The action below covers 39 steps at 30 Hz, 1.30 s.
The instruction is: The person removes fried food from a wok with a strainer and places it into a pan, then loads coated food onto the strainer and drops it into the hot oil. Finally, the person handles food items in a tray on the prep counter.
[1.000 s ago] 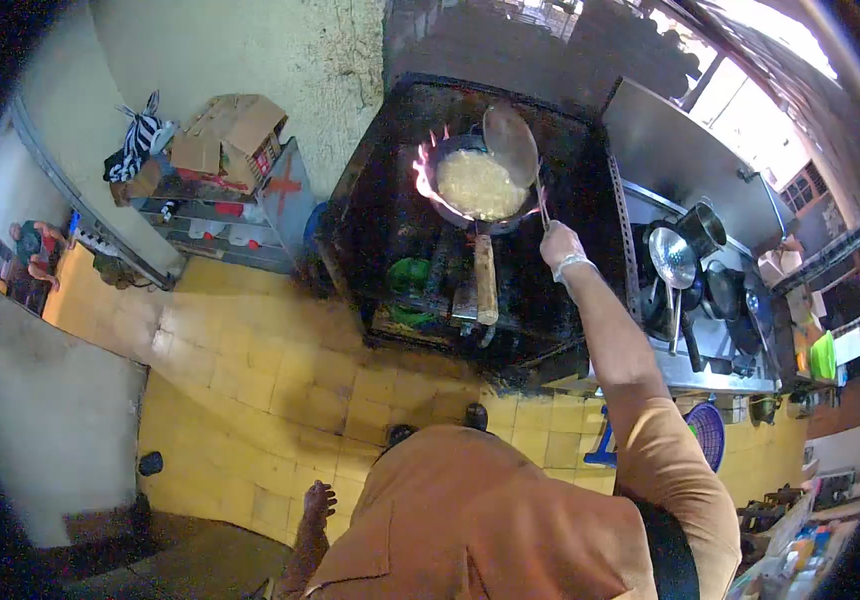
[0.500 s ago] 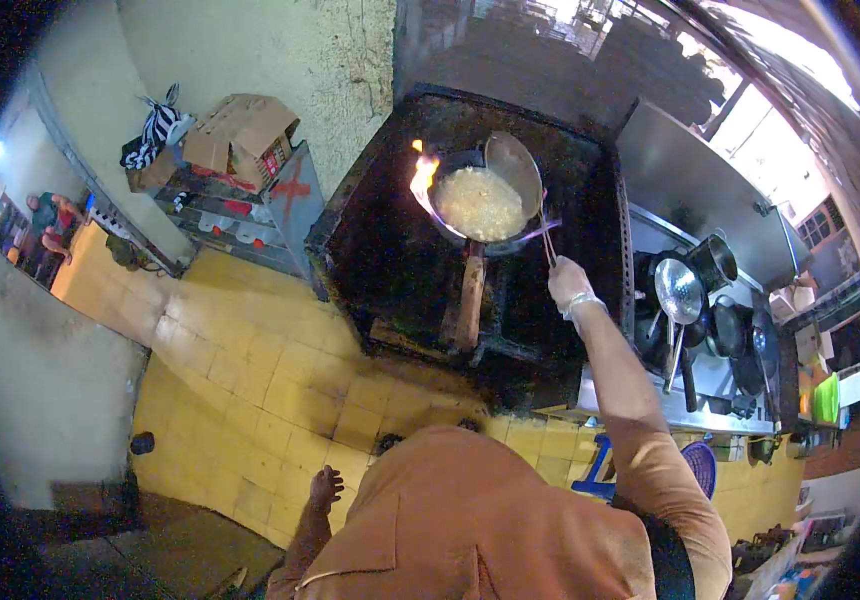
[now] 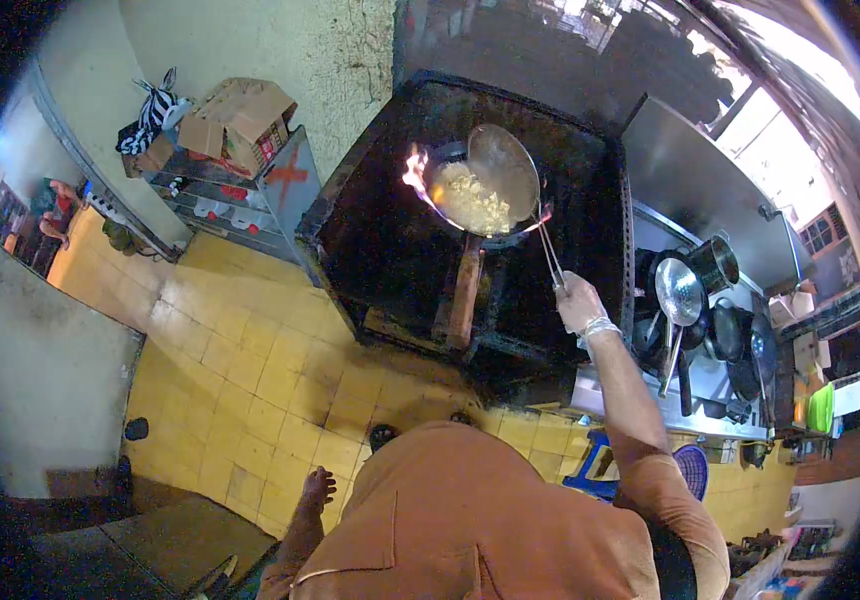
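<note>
My gloved right hand is closed around the twin-rod handle of a round, shallow metal utensil. It looks like a wire skimmer, though the join between handle and round part is blurred. The round part leans over the right side of a wok, whose wooden handle points toward me. Pale, lumpy food lies in the wok, with a yellow-orange spot at its left. Flames rise beside the wok's left rim. Low by my side hangs my left hand, empty, its fingers loosely apart.
The wok sits on a black stove. To the right, a metal counter holds a perforated ladle and several dark pans. A cardboard box tops a shelf at left. A blue stool stands by my right arm.
My right hand has drawn slightly down and toward me. The round utensil has shifted a little left over the wok, and the food looks drier and lumpier. My left hand stays low.
</note>
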Available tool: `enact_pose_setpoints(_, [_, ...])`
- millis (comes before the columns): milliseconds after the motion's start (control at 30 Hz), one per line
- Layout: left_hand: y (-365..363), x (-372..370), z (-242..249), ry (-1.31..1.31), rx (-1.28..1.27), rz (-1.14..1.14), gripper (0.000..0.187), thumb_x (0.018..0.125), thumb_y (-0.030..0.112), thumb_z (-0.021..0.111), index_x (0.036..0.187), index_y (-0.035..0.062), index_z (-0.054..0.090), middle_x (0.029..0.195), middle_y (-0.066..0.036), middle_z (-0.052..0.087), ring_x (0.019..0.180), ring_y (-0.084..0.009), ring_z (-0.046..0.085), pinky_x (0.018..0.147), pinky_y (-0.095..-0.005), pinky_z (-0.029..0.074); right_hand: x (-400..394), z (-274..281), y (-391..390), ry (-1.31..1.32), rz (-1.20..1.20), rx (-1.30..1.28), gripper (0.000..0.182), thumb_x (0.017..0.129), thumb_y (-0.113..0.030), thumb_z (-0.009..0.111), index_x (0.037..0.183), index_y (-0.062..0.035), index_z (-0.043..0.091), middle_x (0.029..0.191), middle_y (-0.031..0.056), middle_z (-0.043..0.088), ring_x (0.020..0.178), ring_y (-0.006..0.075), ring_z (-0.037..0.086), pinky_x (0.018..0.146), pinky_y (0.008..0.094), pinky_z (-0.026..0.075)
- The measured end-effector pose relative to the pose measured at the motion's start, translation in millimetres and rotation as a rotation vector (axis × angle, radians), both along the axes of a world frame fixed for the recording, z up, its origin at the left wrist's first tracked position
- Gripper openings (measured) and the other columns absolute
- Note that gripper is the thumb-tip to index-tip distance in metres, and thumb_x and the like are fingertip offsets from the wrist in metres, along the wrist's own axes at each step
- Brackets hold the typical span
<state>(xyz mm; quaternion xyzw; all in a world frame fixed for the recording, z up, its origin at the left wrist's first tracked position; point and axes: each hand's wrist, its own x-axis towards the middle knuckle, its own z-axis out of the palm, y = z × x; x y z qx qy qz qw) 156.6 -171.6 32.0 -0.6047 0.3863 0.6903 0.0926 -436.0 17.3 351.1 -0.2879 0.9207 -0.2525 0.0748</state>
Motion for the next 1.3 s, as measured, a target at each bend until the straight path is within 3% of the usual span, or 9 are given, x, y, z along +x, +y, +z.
enact_pose_setpoints(133, [-1,-1,7,-0.021,-0.073,0.027,0.048,0.086,0.054,0.042,0.099,0.0091,0.053,0.087,-0.009,0.059,0.071,-0.0223,0.057,0.058,-0.0389,0.043,-7,28,0,-0.148,-0.106,0.052,0.018,0.083,-0.015,0.048,0.091,-0.0004,0.054,0.088,0.0255,0.059,0.087,0.0416,0.056,0.074,0.0464,0.044])
enact_pose_setpoints(333, [-11,-9,11,0.075,-0.063,0.052,0.044,0.087,0.053,0.043,0.097,0.0112,0.054,0.08,-0.006,0.058,0.066,-0.0205,0.057,0.054,-0.037,0.041,-49,-6,-25,0.108,-0.179,0.143,0.019,0.082,-0.013,0.045,0.091,0.0006,0.056,0.093,0.0261,0.059,0.091,0.0415,0.056,0.08,0.0465,0.046])
enact_pose_setpoints(400, [-15,-12,10,0.095,-0.059,0.069,0.044,0.087,0.053,0.043,0.098,0.0115,0.054,0.081,-0.006,0.058,0.066,-0.0201,0.056,0.053,-0.0366,0.041,-70,-34,-30,0.18,-0.046,0.219,0.02,0.083,-0.012,0.041,0.087,0.0004,0.057,0.087,0.0277,0.059,0.082,0.0393,0.06,0.07,0.0434,0.049])
enact_pose_setpoints(433, [-15,-11,10,0.098,-0.084,0.059,0.044,0.087,0.052,0.043,0.098,0.0114,0.054,0.081,-0.006,0.058,0.066,-0.0201,0.057,0.054,-0.0363,0.041,-67,-34,-36,-0.102,-0.074,0.136,0.018,0.083,-0.013,0.042,0.079,-0.0015,0.055,0.07,0.0242,0.059,0.058,0.0341,0.06,0.052,0.0426,0.048])
enact_pose_setpoints(467, [-14,-12,9,0.102,-0.109,0.051,0.044,0.087,0.052,0.042,0.099,0.0112,0.054,0.082,-0.006,0.058,0.066,-0.0201,0.057,0.054,-0.036,0.041,-64,-31,-38,-0.098,-0.071,0.132,0.018,0.083,-0.013,0.042,0.079,-0.0015,0.055,0.07,0.0242,0.059,0.058,0.0341,0.06,0.052,0.0426,0.048])
enact_pose_setpoints(567, [-10,-7,1,0.055,-0.072,0.067,0.046,0.088,0.051,0.04,0.102,0.0097,0.054,0.083,-0.007,0.059,0.067,-0.0203,0.057,0.054,-0.0353,0.042,-37,2,-41,-0.891,-0.328,-0.243,0.015,0.085,-0.013,0.042,0.073,-0.0063,0.049,0.049,0.0023,0.042,0.034,0.0151,0.039,0.031,0.032,0.031])
enact_pose_setpoints(1000, [3,32,-8,0.076,-0.056,0.002,0.049,0.088,0.052,0.037,0.104,0.0087,0.053,0.085,-0.008,0.058,0.071,-0.0226,0.057,0.057,-0.0392,0.042,-30,-9,-47,-1.19,-0.299,-0.348,0.015,0.086,-0.016,0.041,0.074,-0.0112,0.048,0.05,-0.0022,0.041,0.034,0.0104,0.035,0.029,0.0273,0.029])
enact_pose_setpoints(1200, [-3,20,1,0.16,-0.064,-0.004,0.052,0.088,0.053,0.037,0.107,0.007,0.053,0.091,-0.009,0.058,0.078,-0.0233,0.057,0.061,-0.0397,0.043,-22,-28,-52,-1.309,-0.329,-0.579,0.015,0.087,-0.015,0.043,0.073,-0.0102,0.049,0.05,-0.0021,0.04,0.035,0.0098,0.036,0.031,0.0264,0.031])
enact_pose_setpoints(1300, [-4,9,5,0.019,-0.075,-0.024,0.051,0.089,0.053,0.036,0.108,0.008,0.053,0.094,-0.01,0.059,0.079,-0.0234,0.057,0.062,-0.0391,0.043,3,-25,-62,-1.262,-0.301,-0.6,0.01,0.084,-0.014,0.043,0.075,-0.0119,0.048,0.049,-0.0034,0.039,0.034,0.0102,0.034,0.032,0.026,0.031])
